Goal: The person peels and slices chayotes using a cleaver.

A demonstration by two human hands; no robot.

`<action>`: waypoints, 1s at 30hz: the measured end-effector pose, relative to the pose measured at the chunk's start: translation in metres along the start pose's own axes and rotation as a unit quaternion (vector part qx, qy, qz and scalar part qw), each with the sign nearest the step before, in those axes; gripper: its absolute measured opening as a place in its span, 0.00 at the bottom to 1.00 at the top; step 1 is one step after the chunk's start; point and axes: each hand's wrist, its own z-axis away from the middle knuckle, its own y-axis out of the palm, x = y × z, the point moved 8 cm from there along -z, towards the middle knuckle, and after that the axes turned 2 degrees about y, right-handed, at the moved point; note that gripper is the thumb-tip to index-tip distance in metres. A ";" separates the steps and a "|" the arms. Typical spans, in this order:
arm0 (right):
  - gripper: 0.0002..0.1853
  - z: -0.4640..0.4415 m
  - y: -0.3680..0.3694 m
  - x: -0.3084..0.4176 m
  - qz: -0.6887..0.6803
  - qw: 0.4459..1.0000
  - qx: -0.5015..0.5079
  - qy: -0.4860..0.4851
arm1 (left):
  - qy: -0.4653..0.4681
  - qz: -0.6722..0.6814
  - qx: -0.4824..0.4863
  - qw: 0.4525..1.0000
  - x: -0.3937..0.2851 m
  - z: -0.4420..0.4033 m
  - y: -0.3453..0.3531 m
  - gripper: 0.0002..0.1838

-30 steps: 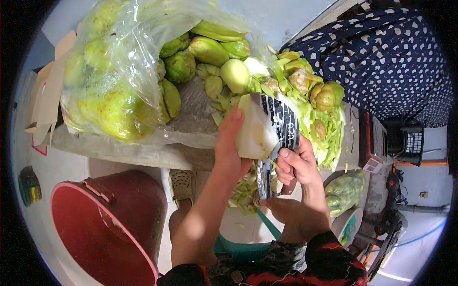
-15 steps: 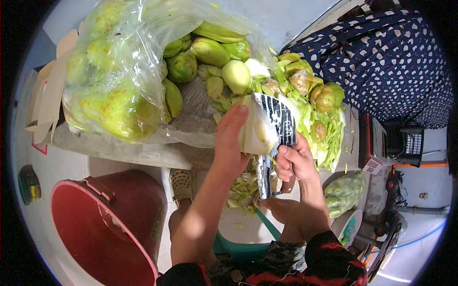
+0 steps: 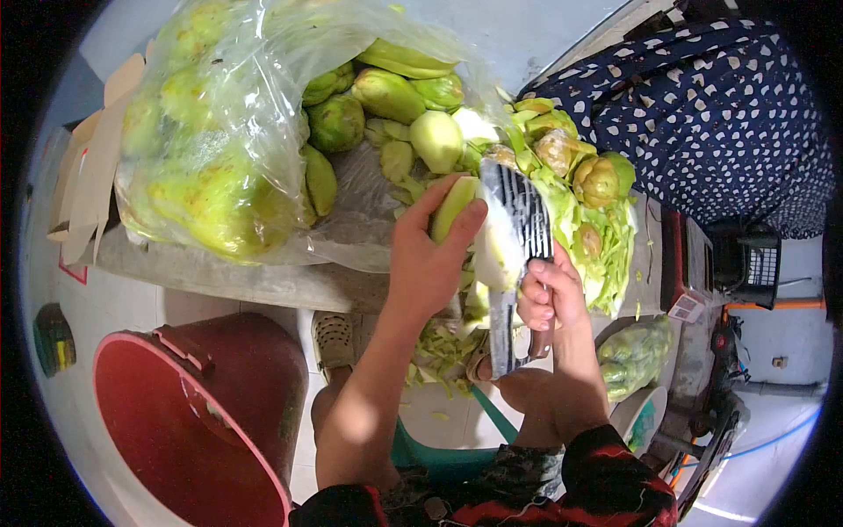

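My left hand (image 3: 432, 255) is closed around a partly peeled green chayote (image 3: 497, 250), its thumb pressed on the top. My right hand (image 3: 551, 294) grips the brown handle of a wide blade with dark and light stripes (image 3: 520, 206), whose face lies against the chayote's pale side. Just behind the blade is a heap of green peelings (image 3: 584, 255) with a few brownish fruits on it. A peeled pale chayote (image 3: 436, 141) rests behind my left hand, near whole green ones (image 3: 386, 95) at the mouth of a clear plastic bag (image 3: 255, 114).
A large red bucket (image 3: 281, 386) stands on the floor at the left. Beside the worktop (image 3: 237, 283) is an open cardboard box (image 3: 79, 189). Dark spotted cloth (image 3: 694, 114) covers the back right. A bag of green produce (image 3: 637, 351) and a black basket (image 3: 746, 263) are at the right.
My left hand has turned the chayote and its thumb now lies over the top, with green skin showing. The blade has shifted slightly right.
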 end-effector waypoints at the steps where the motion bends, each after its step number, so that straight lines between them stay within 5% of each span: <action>1: 0.20 0.000 -0.006 -0.001 -0.045 0.999 0.000 0.009 | 0.031 -0.038 0.002 0.999 -0.004 0.000 -0.001 0.24; 3: 0.15 0.002 -0.019 0.007 -0.115 0.993 0.018 -0.009 | -0.039 0.028 -0.021 0.999 0.008 -0.001 -0.006 0.25; 5: 0.10 -0.003 -0.021 0.016 -0.254 0.956 0.144 -0.021 | -0.108 0.095 -0.042 0.989 0.022 -0.001 -0.009 0.26; 7: 0.08 0.002 -0.033 0.035 -0.236 0.964 0.091 -0.085 | -0.213 0.404 0.007 0.890 0.037 0.002 0.006 0.25; 8: 0.08 0.007 -0.038 0.049 -0.216 0.965 0.036 -0.147 | -0.213 0.404 0.008 0.890 0.039 0.001 0.003 0.25; 10: 0.07 0.015 -0.032 0.068 -0.197 0.957 0.030 -0.212 | -0.224 0.535 0.127 0.804 0.029 0.003 0.019 0.26; 17: 0.03 0.012 -0.017 0.066 -0.130 0.964 -0.023 -0.231 | -0.206 0.524 0.024 0.826 0.035 0.000 0.019 0.27; 19: 0.03 0.011 -0.018 0.065 -0.119 0.967 -0.020 -0.223 | -0.052 0.214 -0.115 0.969 0.026 -0.004 -0.008 0.27; 20: 0.03 0.012 -0.016 0.067 -0.106 0.967 -0.018 -0.230 | -0.053 0.215 -0.114 0.969 0.024 -0.004 -0.011 0.27; 22: 0.03 0.013 -0.015 0.069 -0.100 0.966 -0.008 -0.239 | -0.126 0.478 0.020 0.869 0.017 -0.004 0.006 0.25; 25: 0.03 0.015 -0.011 0.074 -0.093 0.963 -0.033 -0.252 | -0.153 0.517 0.027 0.842 0.012 0.000 0.007 0.26; 30: 0.03 0.021 -0.010 0.092 -0.098 0.956 -0.023 -0.276 | -0.135 0.308 0.038 0.941 -0.011 0.023 -0.023 0.32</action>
